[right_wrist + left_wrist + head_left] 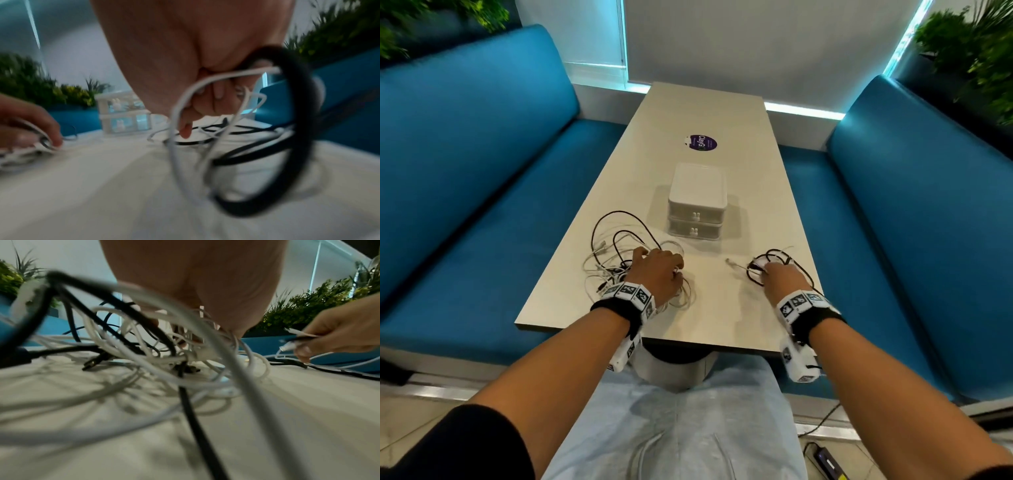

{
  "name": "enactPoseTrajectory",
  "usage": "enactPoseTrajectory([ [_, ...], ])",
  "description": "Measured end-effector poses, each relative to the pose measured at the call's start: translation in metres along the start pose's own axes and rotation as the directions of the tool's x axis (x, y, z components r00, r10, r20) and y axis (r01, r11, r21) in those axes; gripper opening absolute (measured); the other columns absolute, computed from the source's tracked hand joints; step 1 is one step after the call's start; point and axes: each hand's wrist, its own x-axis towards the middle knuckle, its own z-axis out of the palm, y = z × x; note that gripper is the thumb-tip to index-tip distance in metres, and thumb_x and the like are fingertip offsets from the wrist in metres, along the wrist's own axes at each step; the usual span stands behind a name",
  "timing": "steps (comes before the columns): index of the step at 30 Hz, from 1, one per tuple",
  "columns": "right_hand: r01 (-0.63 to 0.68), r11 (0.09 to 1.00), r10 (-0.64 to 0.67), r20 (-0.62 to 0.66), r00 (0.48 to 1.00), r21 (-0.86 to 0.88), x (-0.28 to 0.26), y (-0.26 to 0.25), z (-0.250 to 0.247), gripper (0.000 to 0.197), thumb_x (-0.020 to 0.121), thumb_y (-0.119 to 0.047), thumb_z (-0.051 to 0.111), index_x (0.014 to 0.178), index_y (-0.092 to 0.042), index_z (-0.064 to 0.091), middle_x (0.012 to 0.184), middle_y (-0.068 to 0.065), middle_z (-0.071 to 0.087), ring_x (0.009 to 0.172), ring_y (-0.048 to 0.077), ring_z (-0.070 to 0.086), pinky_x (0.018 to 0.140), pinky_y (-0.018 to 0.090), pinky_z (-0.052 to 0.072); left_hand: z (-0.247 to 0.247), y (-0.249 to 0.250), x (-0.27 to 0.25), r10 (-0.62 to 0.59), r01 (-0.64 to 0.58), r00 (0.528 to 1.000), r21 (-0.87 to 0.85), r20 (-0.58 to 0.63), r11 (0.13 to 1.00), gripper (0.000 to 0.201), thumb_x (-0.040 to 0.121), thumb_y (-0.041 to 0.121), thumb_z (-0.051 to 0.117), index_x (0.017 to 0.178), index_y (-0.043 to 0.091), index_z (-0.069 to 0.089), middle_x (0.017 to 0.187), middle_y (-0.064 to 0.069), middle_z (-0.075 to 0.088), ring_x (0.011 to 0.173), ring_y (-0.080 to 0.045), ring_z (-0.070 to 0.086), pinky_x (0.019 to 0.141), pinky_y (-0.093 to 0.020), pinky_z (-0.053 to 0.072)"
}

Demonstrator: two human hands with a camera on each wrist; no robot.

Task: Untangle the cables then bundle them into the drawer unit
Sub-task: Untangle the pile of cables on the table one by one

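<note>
Tangled cables [619, 253] under both hands.

Tangled black-white cables [619, 253] left; small bundle [774, 265] right; white drawer unit [697, 202] shut.

Café booth — blue benches [482, 144], table [709, 113].

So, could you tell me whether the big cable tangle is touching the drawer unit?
Apart. In the head view, bare table shows between the cable tangle under the left hand and the drawer unit.
</note>
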Motion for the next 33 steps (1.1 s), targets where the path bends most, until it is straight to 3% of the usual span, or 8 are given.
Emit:
enactPoseTrajectory([
  [6, -0.183, 0.953, 0.176, -0.050, 0.983, -0.242, -0.011, 0.037, -0.013, 0.025, 0.091, -0.004, 0.040, 0.103, -0.009, 0.062, 0.104, 0.011, 0.067, 0.095, 0.033, 0.066, 0.077, 0.040, 0.049, -0.005, 0.001, 0.003, 0.035, -0.035, 0.999, -0.033, 0.012, 0.999, 0.032, 0.100, 0.043, 0.042, 0.125, 0.026, 0.056, 0.125, 0.003, 0.058, 0.123, -0.020, 0.048, 0.107, -0.043, 0.023],
  [10, -0.186, 0.973, 0.176, -0.086, 0.981, -0.138, -0.008, 0.027, -0.018, 0.022, 0.090, -0.005, 0.042, 0.100, -0.009, 0.061, 0.102, 0.012, 0.066, 0.094, 0.033, 0.065, 0.072, 0.037, 0.042, -0.005, 0.002, 0.003, 0.032, -0.032, 0.999, -0.020, 0.014, 0.999, 0.033, 0.101, 0.043, 0.041, 0.126, 0.025, 0.055, 0.126, 0.003, 0.058, 0.123, -0.020, 0.047, 0.107, -0.043, 0.024],
  [14, 0.127, 0.991, -0.132, -0.128, 0.983, -0.043, -0.009, -0.003, -0.004, 0.023, 0.097, -0.017, 0.040, 0.105, -0.011, 0.060, 0.094, 0.014, 0.067, 0.078, 0.032, 0.064, 0.064, 0.034, 0.049, -0.006, 0.004, 0.003, 0.027, -0.026, 1.000, -0.017, 0.008, 1.000, 0.034, 0.101, 0.043, 0.040, 0.126, 0.025, 0.054, 0.127, 0.002, 0.057, 0.124, -0.020, 0.047, 0.107, -0.043, 0.024],
  [17, 0.275, 0.958, -0.272, 0.050, 0.961, -0.084, -0.014, -0.019, 0.013, 0.025, 0.101, -0.026, 0.040, 0.114, -0.013, 0.058, 0.102, 0.015, 0.066, 0.088, 0.033, 0.064, 0.070, 0.035, 0.050, -0.007, 0.007, 0.002, 0.031, -0.031, 1.000, -0.011, -0.003, 0.999, 0.034, 0.101, 0.043, 0.041, 0.127, 0.025, 0.054, 0.129, 0.003, 0.057, 0.125, -0.019, 0.046, 0.108, -0.043, 0.025],
  [25, -0.067, 0.963, 0.083, 0.050, 0.995, -0.260, -0.006, 0.044, -0.011, 0.032, 0.091, -0.009, 0.041, 0.116, -0.013, 0.062, 0.121, 0.008, 0.063, 0.106, 0.031, 0.062, 0.089, 0.040, 0.049, -0.005, 0.001, 0.000, 0.029, -0.029, 1.000, -0.021, -0.008, 0.999, 0.036, 0.100, 0.044, 0.041, 0.125, 0.023, 0.056, 0.126, 0.002, 0.058, 0.122, -0.020, 0.048, 0.107, -0.042, 0.025],
  [28, -0.226, 0.933, 0.242, 0.024, 0.970, -0.281, -0.010, 0.071, -0.023, 0.026, 0.092, -0.009, 0.044, 0.110, -0.008, 0.063, 0.113, 0.014, 0.065, 0.103, 0.037, 0.062, 0.090, 0.045, 0.050, -0.004, 0.001, 0.001, 0.028, -0.028, 1.000, -0.024, -0.006, 0.999, 0.035, 0.100, 0.045, 0.042, 0.125, 0.023, 0.056, 0.124, 0.002, 0.058, 0.121, -0.021, 0.049, 0.105, -0.041, 0.025],
  [31, -0.218, 0.947, 0.230, 0.025, 0.973, -0.235, -0.011, 0.072, -0.030, 0.017, 0.091, -0.008, 0.041, 0.097, -0.004, 0.056, 0.103, 0.013, 0.064, 0.083, 0.032, 0.061, 0.084, 0.038, 0.052, -0.004, 0.003, 0.003, 0.023, -0.023, 1.000, -0.031, -0.002, 0.999, 0.036, 0.100, 0.046, 0.042, 0.125, 0.024, 0.057, 0.125, 0.002, 0.059, 0.121, -0.021, 0.050, 0.106, -0.042, 0.026],
  [33, -0.179, 0.972, 0.189, 0.054, 0.980, -0.150, -0.009, 0.056, -0.029, 0.021, 0.094, -0.011, 0.042, 0.106, -0.004, 0.057, 0.105, 0.014, 0.063, 0.084, 0.033, 0.060, 0.074, 0.034, 0.048, -0.004, 0.005, 0.005, 0.028, -0.028, 1.000, -0.028, 0.003, 0.999, 0.036, 0.101, 0.046, 0.042, 0.125, 0.024, 0.057, 0.126, 0.002, 0.059, 0.121, -0.021, 0.050, 0.106, -0.043, 0.026],
])
